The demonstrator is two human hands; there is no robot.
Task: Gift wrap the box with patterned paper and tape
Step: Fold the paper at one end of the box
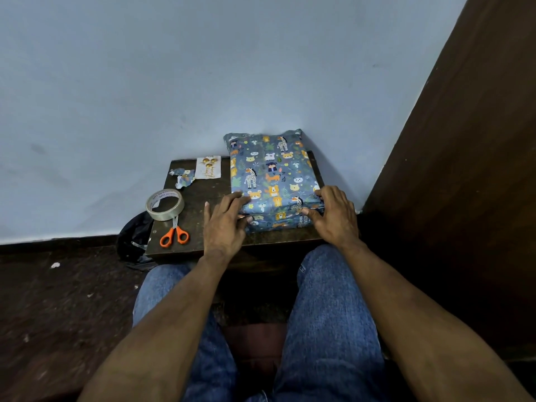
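I see the left hand (224, 224) and right hand (333, 214), fingers spread flat, pressing the near edge of the wrapped box (272, 175) on the table (200, 198), tape roll (164, 204) lying well left.

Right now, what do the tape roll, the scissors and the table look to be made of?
Tape roll: clear glossy plastic film on a pale printed core, probably card. Scissors: orange handles with a smooth plastic look; blades grey, likely metal, partly under the roll. Table: dark brown, dull and scuffed, probably wood.
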